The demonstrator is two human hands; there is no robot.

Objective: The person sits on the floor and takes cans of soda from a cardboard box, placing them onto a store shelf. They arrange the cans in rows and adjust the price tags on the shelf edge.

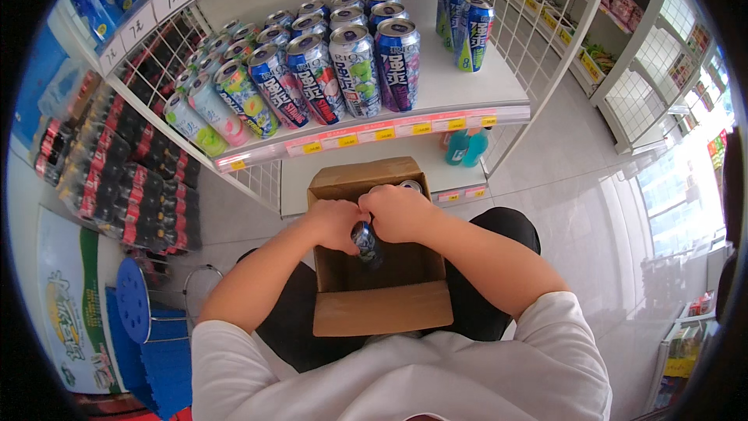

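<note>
An open cardboard box (383, 309) sits between my knees, its flaps folded out. Over its inside, my left hand (336, 224) is closed around the upper part of a blue drink can (367, 245), which leans in the box. My right hand (394, 213) is right beside it, with fingertips meeting those of the left; whether it grips anything is hidden. Another can (412, 185) shows its silver top at the box's far right corner. On the white shelf (461, 90) ahead, rows of tall RIO cans (398, 67) stand upright, and several blue-green cans (474, 35) stand apart at the right.
Below the shelf, teal bottles (467, 148) stand on a lower shelf. Shrink-wrapped dark bottles (131, 199) are stacked at the left, with a blue round stool (133, 300) nearer me. White wire side panels (540, 17) bound the shelf. More shop racks stand at the right.
</note>
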